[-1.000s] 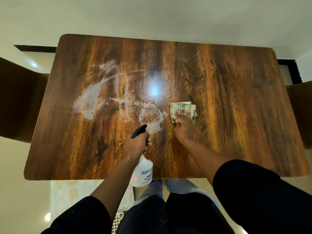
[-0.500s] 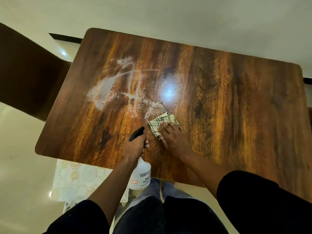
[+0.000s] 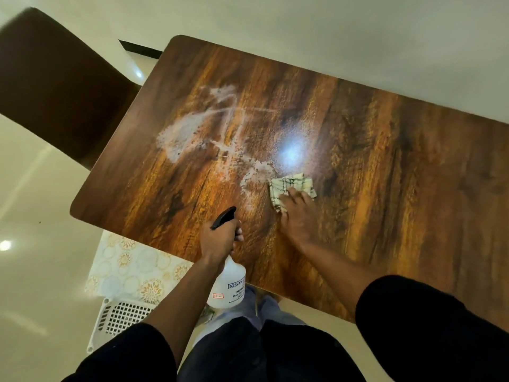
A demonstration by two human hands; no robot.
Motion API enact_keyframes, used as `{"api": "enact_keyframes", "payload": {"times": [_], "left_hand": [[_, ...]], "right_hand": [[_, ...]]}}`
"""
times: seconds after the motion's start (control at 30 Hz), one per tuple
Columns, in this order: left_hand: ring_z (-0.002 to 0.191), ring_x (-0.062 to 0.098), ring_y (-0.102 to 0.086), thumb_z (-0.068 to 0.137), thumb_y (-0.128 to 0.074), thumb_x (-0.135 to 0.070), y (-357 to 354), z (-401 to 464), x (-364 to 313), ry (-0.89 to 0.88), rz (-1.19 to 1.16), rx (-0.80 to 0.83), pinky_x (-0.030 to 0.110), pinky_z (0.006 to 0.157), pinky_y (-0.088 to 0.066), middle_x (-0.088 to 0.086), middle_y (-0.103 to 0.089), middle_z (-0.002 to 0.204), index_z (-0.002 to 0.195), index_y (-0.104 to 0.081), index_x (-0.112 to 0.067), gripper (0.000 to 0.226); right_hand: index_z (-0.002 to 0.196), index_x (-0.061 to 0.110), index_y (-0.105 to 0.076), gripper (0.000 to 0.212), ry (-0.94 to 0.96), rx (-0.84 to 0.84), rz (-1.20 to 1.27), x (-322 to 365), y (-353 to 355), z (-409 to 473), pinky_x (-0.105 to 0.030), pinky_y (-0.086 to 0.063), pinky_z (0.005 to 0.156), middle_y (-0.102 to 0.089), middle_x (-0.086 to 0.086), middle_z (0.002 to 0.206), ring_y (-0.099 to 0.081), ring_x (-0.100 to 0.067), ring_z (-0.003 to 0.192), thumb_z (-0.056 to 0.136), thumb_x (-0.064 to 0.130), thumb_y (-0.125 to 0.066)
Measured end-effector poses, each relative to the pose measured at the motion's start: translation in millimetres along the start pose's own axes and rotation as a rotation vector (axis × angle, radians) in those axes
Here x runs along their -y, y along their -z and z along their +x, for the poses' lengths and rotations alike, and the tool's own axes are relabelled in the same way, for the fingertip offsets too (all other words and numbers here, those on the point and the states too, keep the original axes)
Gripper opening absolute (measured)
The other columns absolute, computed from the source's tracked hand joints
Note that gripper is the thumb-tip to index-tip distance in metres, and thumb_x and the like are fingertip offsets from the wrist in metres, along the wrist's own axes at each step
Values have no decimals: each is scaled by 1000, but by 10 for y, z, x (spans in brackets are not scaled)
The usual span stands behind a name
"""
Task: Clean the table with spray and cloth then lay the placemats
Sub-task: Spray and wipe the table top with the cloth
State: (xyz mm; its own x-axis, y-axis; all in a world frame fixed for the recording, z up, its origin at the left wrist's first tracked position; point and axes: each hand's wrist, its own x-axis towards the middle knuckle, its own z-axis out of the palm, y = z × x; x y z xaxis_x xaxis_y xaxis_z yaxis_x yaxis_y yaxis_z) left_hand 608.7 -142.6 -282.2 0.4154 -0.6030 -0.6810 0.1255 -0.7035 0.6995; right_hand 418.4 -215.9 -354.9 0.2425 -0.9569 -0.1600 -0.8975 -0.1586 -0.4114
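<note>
Wiping stage rn, imo not far along. Right hand (image 3: 296, 213) is flat on the checked cloth (image 3: 292, 186), fingers spread and pressing it onto the wooden table (image 3: 399, 188), just right of the nearest bit of white spray foam (image 3: 192, 130). Left hand (image 3: 220, 238) has its fingers curled round the neck of the spray bottle (image 3: 228, 285), black nozzle pointing up-left, white body hanging over the near table edge.

Key thing for the next move: the foam lies up and to the left of the cloth, a smeary streak w/ its long axis running diagonally from near the cloth toward the far-left corner. Right hand is the closer one to the near end of it, and it's already on the cloth, so prob it sweeps left and away along that streak. Left arm + bottle sit near that path, could get in the way.

Placemats: looks like a patterned placemat (image 3: 132, 268) lying below the near-left table edge, partly cut off by the table, on top of a white lattice thing (image 3: 121, 318) — basket or stool, can't tell. How many mats, can't tell either. Bottle label too small to read properly. Dark chair (image 3: 60, 86) at far left.
</note>
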Motion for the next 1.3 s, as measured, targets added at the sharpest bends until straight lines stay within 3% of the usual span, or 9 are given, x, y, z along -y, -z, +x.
{"api": "enact_keyframes", "payload": {"times": [0.07, 0.2, 0.37, 0.57, 0.73, 0.87, 1.03, 1.13, 1.3], "left_hand": [[47, 14, -49, 96, -67, -14, 0, -33, 13, 3, 2, -18, 27, 47, -37, 9, -68, 67, 84, -75, -8, 16], [42, 13, -46, 94, -67, -16, 39, -55, 60, 15, 13, -69, 26, 45, -37, 12, -70, 68, 86, -74, 2, 21], [44, 12, -46, 96, -67, -17, 160, -101, 68, 28, 0, -111, 27, 47, -36, 11, -69, 68, 79, -73, -5, 22], [46, 11, -50, 96, -69, -21, 258, -116, 45, 44, -22, -148, 26, 49, -38, 7, -69, 67, 80, -74, -9, 21], [47, 10, -51, 97, -68, -22, 256, -21, 19, 29, 19, -124, 25, 48, -40, 8, -71, 68, 81, -75, -7, 23], [45, 8, -54, 98, -67, -21, 248, 91, -44, 27, 22, -85, 23, 46, -41, 10, -72, 72, 90, -76, -3, 21], [45, 12, -50, 96, -67, -21, 300, 235, -172, 23, 28, -70, 27, 49, -39, 10, -70, 68, 82, -74, -6, 22], [42, 13, -47, 93, -69, -21, 380, 356, -247, 25, 19, -90, 27, 46, -37, 11, -71, 69, 92, -74, -8, 13], [44, 14, -46, 95, -67, -16, 496, 520, -391, 19, 31, -55, 28, 48, -37, 11, -70, 65, 81, -75, -1, 22]], "right_hand": [[136, 26, -57, 49, 107, 26, -9, 188, -160, -170, -53, -41, 111, -48, -3, 151, -42, -31, 139, 89, 13, -65], [138, 28, -51, 48, 347, 160, -10, 473, -373, -435, -54, -33, 114, -43, -4, 156, -35, -31, 145, 92, 20, -64], [136, 28, -53, 46, 491, 183, -72, 332, -332, -211, -52, -39, 110, -48, -3, 152, -40, -29, 141, 92, 24, -63], [141, 30, -56, 46, 179, 20, -24, 2, 64, 277, -47, -42, 111, -47, 5, 154, -41, -24, 142, 96, 22, -59], [146, 30, -52, 46, -116, -27, 106, -277, 313, 628, -42, -16, 124, -38, 7, 161, -27, -23, 151, 101, 25, -58], [144, 31, -55, 45, -195, -47, 95, 6, 180, 587, -38, -26, 121, -40, 6, 160, -30, -22, 148, 100, 26, -60], [134, 30, -63, 40, 71, 34, 134, 608, -246, 253, -54, -33, 116, -47, 3, 155, -38, -28, 144, 96, 20, -59], [135, 27, -63, 43, 270, 168, 143, 927, -449, 116, -55, -29, 115, -45, -1, 156, -33, -32, 147, 93, 15, -64], [134, 29, -64, 47, 359, 169, 90, 826, -450, 325, -53, -40, 110, -50, 5, 152, -40, -26, 142, 88, 21, -68]]}}
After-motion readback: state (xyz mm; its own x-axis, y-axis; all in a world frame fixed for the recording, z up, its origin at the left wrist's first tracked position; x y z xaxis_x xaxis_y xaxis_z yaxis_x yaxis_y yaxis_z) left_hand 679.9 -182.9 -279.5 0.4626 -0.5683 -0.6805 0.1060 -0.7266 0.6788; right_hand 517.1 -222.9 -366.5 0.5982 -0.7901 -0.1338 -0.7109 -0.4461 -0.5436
